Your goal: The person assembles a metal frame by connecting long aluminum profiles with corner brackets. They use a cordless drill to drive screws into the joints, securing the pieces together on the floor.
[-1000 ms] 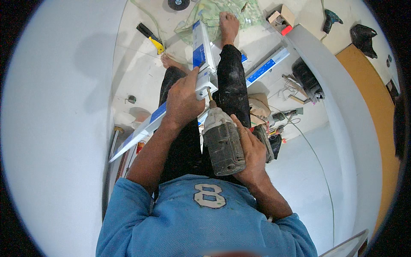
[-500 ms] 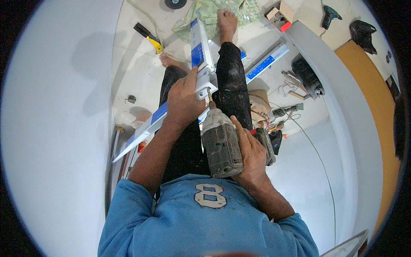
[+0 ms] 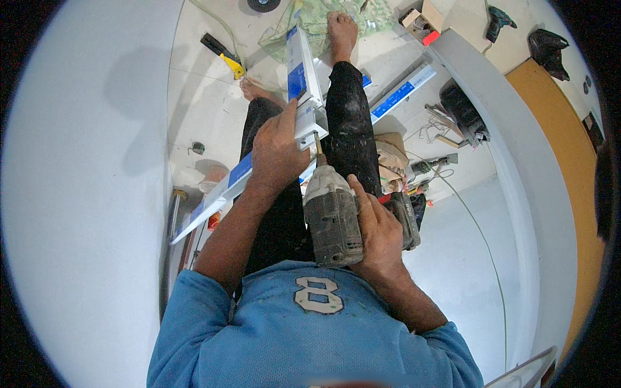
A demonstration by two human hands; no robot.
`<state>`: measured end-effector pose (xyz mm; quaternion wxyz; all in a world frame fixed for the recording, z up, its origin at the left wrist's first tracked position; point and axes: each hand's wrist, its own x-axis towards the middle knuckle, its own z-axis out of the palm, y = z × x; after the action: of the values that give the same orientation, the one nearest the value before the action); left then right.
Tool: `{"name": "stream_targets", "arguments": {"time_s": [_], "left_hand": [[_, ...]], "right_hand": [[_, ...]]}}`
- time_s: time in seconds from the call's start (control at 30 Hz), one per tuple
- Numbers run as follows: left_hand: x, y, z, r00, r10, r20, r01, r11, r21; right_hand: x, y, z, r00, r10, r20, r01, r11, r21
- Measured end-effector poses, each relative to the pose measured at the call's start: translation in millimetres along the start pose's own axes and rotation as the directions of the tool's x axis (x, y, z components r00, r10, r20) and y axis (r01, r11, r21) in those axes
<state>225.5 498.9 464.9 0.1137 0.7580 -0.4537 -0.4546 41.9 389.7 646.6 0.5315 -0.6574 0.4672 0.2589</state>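
My left hand (image 3: 278, 145) is closed around a white metal frame profile (image 3: 299, 84) with blue film, close to the corner where two lengths meet. One length runs away from me between my legs, and the other (image 3: 220, 197) slants down to the left. In my right hand (image 3: 377, 226) is a worn grey and black impact driver (image 3: 333, 220), its battery sticking out at the right. The driver's long bit (image 3: 317, 143) reaches the end of the profile corner, by a small dark screw or hole. The tip's exact contact is too small to make out.
Another blue-and-white profile (image 3: 404, 94) lies right of my legs. A yellow-and-black hand tool (image 3: 224, 57) rests on the floor at the far left. Farther right are an open cardboard box (image 3: 422, 24), a green drill (image 3: 500, 24) and a black bag (image 3: 548, 55). A thin cable (image 3: 475, 226) trails at right.
Almost nothing differs. Both hands keep their grip, and the driver's bit stays at the profile corner, with only a very slight shift of the driver.
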Motion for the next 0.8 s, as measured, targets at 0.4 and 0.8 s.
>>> {"name": "stream_targets", "arguments": {"time_s": [0.4, 0.8], "left_hand": [[2.6, 9.7, -3.3, 0.999, 0.02, -0.035, -0.02, 1.0, 0.005], [4.1, 10.6, -4.5, 0.999, -0.014, -0.029, 0.013, 0.999, -0.038]], "right_hand": [[-0.3, -4.2, 10.1, 0.999, 0.053, 0.001, -0.053, 0.998, 0.025], [8.1, -7.3, 7.2, 1.0, 0.018, 0.0, -0.018, 0.995, -0.098]]}}
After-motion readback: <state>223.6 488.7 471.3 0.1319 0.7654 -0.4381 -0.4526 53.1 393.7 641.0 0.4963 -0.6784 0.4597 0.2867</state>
